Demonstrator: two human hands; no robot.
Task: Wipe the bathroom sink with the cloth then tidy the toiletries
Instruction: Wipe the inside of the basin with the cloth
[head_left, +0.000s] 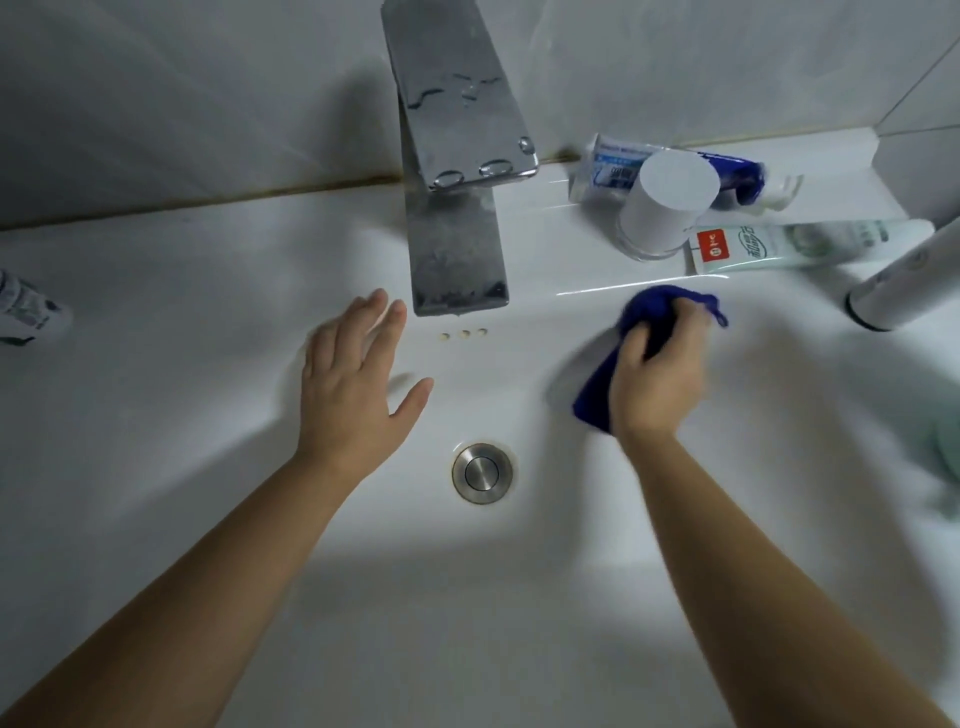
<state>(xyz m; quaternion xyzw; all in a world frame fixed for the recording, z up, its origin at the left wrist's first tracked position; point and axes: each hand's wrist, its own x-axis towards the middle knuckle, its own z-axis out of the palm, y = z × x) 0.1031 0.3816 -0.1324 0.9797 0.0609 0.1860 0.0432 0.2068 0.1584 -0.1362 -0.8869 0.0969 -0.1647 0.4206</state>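
1. Where both forearms reach in from the bottom edge, I see the white sink bowl, its round metal drain between them.
2. Left hand: fingers straight and spread, holding nothing, over the back slope just left of the spout. Contact with the surface: cannot tell.
3. Right hand: fingers curled round a bunched blue cloth, against the bowl's right back slope. Motion-blurred.
4. Three small overflow holes sit below the tip of the metal faucet, which carries water drops.
5. Back ledge, right of faucet: white cup, blue-and-white tube lying behind it, green-and-white tube lying just beside it.
6. Right edge: tilted white bottle. Left edge: another tube, partly cut off.
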